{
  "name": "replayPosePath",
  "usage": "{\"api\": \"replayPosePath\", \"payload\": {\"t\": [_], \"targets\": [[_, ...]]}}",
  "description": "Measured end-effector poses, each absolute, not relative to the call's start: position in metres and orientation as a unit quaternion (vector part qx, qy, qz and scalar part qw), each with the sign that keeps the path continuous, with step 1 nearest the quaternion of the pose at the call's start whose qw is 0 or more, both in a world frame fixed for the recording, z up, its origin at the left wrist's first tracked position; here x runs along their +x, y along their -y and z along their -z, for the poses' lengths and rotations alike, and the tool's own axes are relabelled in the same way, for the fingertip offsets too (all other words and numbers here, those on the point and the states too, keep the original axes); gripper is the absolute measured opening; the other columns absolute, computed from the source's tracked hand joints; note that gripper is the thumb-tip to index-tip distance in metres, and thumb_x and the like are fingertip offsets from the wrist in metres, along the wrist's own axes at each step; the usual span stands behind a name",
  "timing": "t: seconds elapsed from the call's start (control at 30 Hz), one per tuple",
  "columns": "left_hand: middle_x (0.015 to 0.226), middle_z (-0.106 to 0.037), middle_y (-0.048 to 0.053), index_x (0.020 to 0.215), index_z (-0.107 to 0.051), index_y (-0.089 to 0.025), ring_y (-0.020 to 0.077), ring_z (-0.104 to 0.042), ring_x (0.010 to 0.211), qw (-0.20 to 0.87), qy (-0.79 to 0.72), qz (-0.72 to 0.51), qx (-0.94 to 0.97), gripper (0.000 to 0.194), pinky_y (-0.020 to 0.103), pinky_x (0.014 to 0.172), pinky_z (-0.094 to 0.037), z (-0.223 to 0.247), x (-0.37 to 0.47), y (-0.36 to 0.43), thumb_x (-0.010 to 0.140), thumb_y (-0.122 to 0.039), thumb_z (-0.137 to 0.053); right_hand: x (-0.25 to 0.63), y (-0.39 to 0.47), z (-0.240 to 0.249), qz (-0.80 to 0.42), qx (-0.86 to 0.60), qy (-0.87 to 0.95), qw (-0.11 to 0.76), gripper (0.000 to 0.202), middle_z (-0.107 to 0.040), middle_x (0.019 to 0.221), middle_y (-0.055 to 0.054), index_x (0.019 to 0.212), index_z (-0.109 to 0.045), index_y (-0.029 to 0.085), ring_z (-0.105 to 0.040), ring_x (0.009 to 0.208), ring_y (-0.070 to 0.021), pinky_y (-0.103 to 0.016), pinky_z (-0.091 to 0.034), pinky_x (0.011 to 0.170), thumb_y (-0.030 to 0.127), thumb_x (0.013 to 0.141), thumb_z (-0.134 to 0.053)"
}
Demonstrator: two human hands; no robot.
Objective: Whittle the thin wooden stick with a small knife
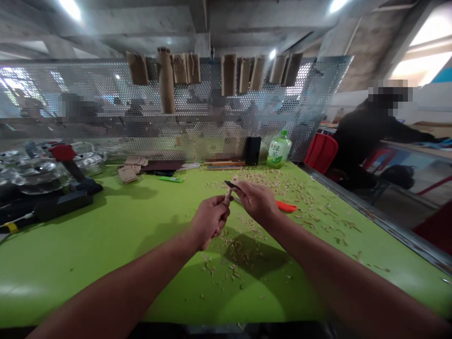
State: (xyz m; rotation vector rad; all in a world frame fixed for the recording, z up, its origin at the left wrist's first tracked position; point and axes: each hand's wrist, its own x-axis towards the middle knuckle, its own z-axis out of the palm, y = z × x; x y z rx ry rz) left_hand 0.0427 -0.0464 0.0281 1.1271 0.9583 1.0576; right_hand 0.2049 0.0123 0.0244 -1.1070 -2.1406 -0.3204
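Observation:
Near the middle of the green table (116, 263), my left hand (212, 220) is closed round a small pale wooden piece (228, 195) that points up and away. My right hand (257, 200) grips a knife whose dark blade (231, 184) lies across the upper end of the wood. Most of the knife's handle is hidden in the fingers. Pale wood shavings (243, 249) are scattered below both hands and to the right. An orange-handled tool (286, 206) lies just right of my right hand, partly hidden behind it.
A green bottle (278, 149) and a black box (253, 150) stand at the back by a perforated metal panel (212, 127). A green cutter (171, 179) and wooden pieces (130, 169) lie back left. Power tools (67, 188) occupy the far left. A person (370, 136) sits at right.

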Motion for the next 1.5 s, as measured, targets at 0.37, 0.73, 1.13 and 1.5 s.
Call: {"api": "replayPosePath", "payload": {"t": [0.37,0.73,1.13,1.5], "targets": [[0.054,-0.04,-0.009,0.082,-0.052,-0.019,0.0016,-0.022,0.03,0.62,-0.419,-0.452,0.485,0.017,0.016,0.026,-0.016,-0.0308,0.04,0.0462,0.086,-0.034,-0.057,0.205,-0.0153,-0.0208,0.137,-0.423,0.822,0.356,0.033,-0.07,0.079,-0.004,0.1,-0.063,0.021,-0.058,0.062,-0.0154,-0.027,-0.025,0.054,0.041,0.098,-0.036],[0.051,-0.038,-0.01,0.084,-0.054,-0.018,0.0022,-0.022,0.029,0.611,-0.414,-0.452,0.501,0.014,0.017,0.027,-0.016,-0.0296,0.0411,0.0475,0.086,-0.032,-0.056,0.2043,-0.0158,-0.0217,0.142,-0.41,0.822,0.37,0.033,-0.068,0.075,-0.003,0.092,-0.064,0.021,-0.056,0.06,-0.0139,-0.027,-0.026,0.053,0.041,0.098,-0.037],[0.057,-0.044,-0.008,0.084,-0.054,-0.018,0.0013,-0.024,0.03,0.622,-0.404,-0.446,0.501,0.016,0.017,0.027,-0.017,-0.0317,0.0395,0.0469,0.087,-0.034,-0.056,0.2071,-0.0153,-0.0185,0.156,-0.409,0.821,0.366,0.032,-0.071,0.078,-0.004,0.097,-0.065,0.021,-0.059,0.063,-0.0145,-0.027,-0.027,0.054,0.04,0.098,-0.038],[0.055,-0.042,-0.009,0.084,-0.054,-0.019,0.002,-0.023,0.03,0.616,-0.419,-0.442,0.5,0.016,0.017,0.027,-0.017,-0.0284,0.0417,0.0469,0.087,-0.034,-0.055,0.2063,-0.0148,-0.0208,0.161,-0.426,0.826,0.331,0.031,-0.07,0.081,-0.004,0.099,-0.063,0.022,-0.058,0.064,-0.0157,-0.027,-0.024,0.054,0.039,0.098,-0.038]]}}
